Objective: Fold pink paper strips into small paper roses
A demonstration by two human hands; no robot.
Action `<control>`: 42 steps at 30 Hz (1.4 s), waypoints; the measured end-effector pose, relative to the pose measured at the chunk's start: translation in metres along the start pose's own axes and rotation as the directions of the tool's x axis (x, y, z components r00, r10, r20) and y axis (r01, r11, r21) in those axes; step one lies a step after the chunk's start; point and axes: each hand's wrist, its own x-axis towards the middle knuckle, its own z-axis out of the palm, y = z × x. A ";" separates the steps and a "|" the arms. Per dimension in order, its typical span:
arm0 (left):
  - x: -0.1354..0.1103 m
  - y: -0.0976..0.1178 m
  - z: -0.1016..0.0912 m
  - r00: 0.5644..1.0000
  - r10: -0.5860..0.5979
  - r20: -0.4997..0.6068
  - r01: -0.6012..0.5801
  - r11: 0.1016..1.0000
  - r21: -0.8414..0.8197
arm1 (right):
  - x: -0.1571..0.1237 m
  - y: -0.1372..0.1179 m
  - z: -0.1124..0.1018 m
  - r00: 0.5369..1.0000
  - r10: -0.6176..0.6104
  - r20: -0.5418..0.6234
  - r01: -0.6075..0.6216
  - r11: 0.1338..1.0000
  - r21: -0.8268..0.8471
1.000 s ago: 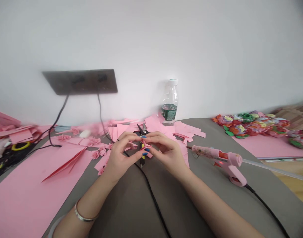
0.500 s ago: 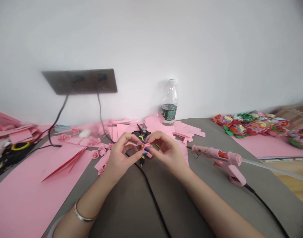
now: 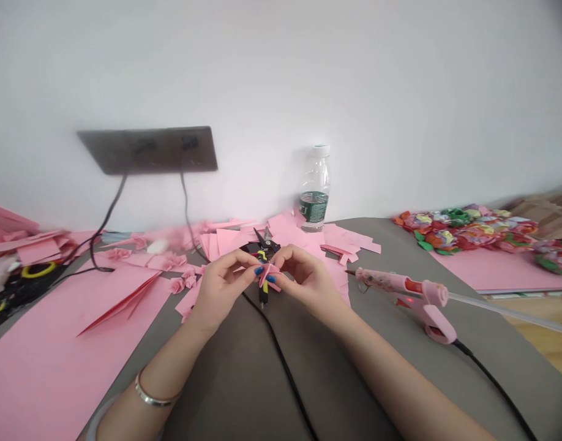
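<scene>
From the head camera, the left hand (image 3: 223, 291) and the right hand (image 3: 308, 283) are closing on a folded pink paper piece (image 3: 269, 275), pinching it between their blue-nailed fingertips. Its long axis is tilting, with the narrow end pointing down toward the person. It is hanging just above black-and-yellow-handled snips (image 3: 263, 297), while a pink hot glue gun (image 3: 400, 285) is lying well off to the right.

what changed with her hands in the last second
The left hand and right hand have moved lower and closer together, now pinching the folded pink paper, which shows more clearly between them. The snips, glue gun and bottle stayed where they were.
</scene>
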 end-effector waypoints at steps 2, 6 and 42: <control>-0.001 0.001 0.001 1.000 -0.019 0.016 0.019 1.000 -0.022 | 0.000 0.000 0.001 1.000 0.013 -0.023 -0.013 1.000 -0.009; -0.002 0.000 0.003 0.995 -0.091 0.029 0.093 0.993 -0.068 | 0.002 -0.001 0.001 0.996 0.049 -0.079 -0.051 0.998 -0.029; 0.002 -0.008 -0.002 0.824 -0.560 0.090 0.565 0.800 -0.201 | -0.003 -0.001 -0.010 0.967 -0.138 0.213 0.234 0.807 -0.542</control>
